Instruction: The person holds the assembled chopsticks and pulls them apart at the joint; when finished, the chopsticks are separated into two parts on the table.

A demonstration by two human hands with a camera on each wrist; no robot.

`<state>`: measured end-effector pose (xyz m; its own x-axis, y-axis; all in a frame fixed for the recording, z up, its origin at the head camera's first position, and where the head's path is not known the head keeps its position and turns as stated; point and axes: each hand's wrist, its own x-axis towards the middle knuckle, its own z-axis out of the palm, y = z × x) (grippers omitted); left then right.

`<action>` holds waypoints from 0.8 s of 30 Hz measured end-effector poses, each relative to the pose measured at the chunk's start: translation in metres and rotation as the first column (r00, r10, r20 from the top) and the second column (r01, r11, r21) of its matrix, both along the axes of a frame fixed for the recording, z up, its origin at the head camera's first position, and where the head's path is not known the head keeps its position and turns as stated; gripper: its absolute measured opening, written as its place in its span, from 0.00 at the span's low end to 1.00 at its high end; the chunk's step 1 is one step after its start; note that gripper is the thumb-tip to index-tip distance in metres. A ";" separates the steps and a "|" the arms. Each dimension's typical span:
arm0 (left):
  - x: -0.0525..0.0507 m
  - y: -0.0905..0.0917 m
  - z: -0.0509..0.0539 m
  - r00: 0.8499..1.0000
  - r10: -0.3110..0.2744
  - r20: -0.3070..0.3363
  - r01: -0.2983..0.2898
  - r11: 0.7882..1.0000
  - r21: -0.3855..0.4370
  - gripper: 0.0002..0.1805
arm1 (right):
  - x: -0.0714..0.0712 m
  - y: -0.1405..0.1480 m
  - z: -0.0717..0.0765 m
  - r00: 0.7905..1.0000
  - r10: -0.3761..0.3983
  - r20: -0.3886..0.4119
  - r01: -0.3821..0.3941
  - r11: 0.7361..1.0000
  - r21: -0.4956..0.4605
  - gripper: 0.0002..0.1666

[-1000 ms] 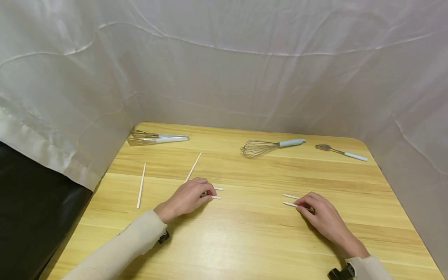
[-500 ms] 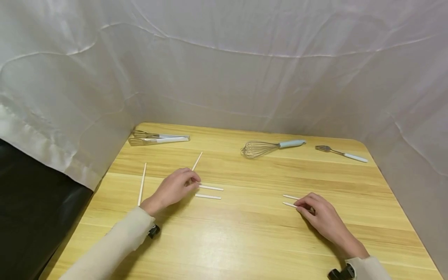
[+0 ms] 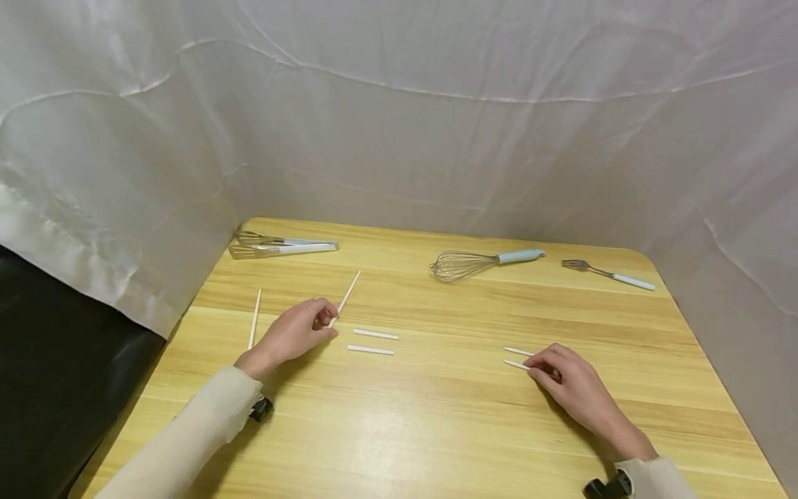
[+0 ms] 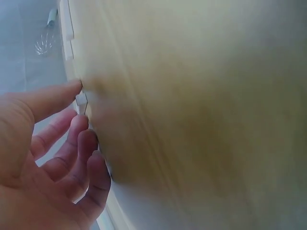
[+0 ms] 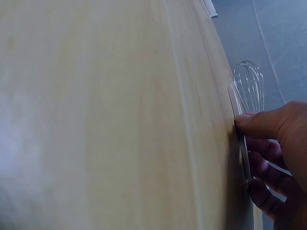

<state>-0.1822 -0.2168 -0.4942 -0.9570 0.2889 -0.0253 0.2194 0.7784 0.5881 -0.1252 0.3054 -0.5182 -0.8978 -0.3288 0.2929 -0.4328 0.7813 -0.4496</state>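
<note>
In the head view my left hand (image 3: 291, 336) is at the near end of a slanted white chopstick (image 3: 349, 291). Thumb and index finger stand on either side of that end, with a gap visible in the left wrist view around the chopstick's square end (image 4: 81, 99). My right hand (image 3: 576, 384) pinches a thin white chopstick (image 3: 516, 364) low over the table; the hand covers its rear part. Beside it lies a second thin chopstick (image 3: 517, 350), partly hidden by the fingers. Two short white sticks (image 3: 376, 334) lie roughly parallel between the hands.
Another white chopstick (image 3: 255, 315) lies left, its near end behind the left hand. Along the back of the wooden table (image 3: 436, 430) are slotted tongs (image 3: 283, 247), a whisk (image 3: 486, 263) and a fork (image 3: 607, 273). A pale curtain (image 3: 399, 138) surrounds the table.
My left hand has let go of the two short sticks and moved left to the slanted chopstick's near end. The right hand has stayed in place.
</note>
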 end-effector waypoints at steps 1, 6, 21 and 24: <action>0.000 0.000 0.000 1.000 -0.002 0.002 0.002 1.000 0.000 0.15 | 0.000 0.000 0.000 1.000 0.000 0.000 0.000 1.000 -0.001 0.12; -0.002 -0.001 -0.001 1.000 -0.006 -0.011 0.006 1.000 0.010 0.13 | -0.001 0.001 -0.001 1.000 0.002 0.000 -0.002 1.000 -0.005 0.12; -0.004 0.006 0.009 0.998 0.001 -0.056 0.001 0.999 0.041 0.07 | 0.000 0.001 -0.001 1.000 0.008 0.014 -0.007 1.000 -0.006 0.13; -0.001 0.015 0.015 0.997 -0.033 -0.069 0.037 0.998 0.053 0.07 | 0.000 0.002 -0.001 1.000 0.008 0.014 -0.008 1.000 -0.011 0.12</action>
<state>-0.1834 -0.2018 -0.4792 -0.9452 0.3215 0.0565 0.2872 0.7370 0.6118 -0.1250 0.3070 -0.5187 -0.8994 -0.3326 0.2836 -0.4323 0.7729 -0.4645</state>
